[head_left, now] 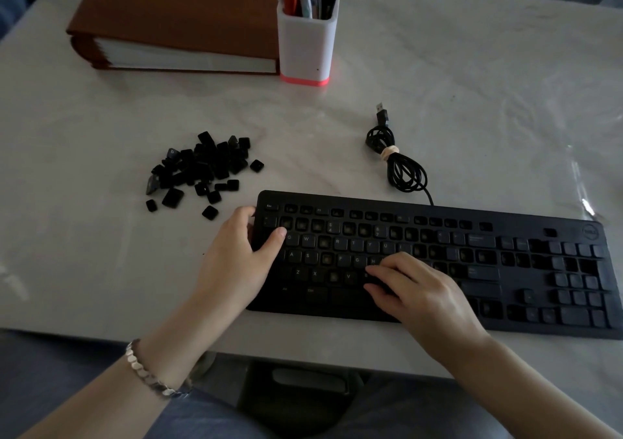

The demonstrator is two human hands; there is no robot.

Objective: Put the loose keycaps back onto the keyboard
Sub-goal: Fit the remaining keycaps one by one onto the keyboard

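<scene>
Dozens of loose keycaps (pixel 202 168) piled on worktop (pixel 472 101) beside keyboard (pixel 488 263), plenty of gaps to fill | left grip (pixel 236 253) clamps its edge | right grip (pixel 414 290) curled over bottom row, can't tell if holding one

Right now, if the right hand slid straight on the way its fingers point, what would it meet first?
The right hand rests on the keyboard, fingers pointing left along the letter rows. Going on, it would likely meet the left hand gripping the keyboard's left end; depth is unclear.
</scene>
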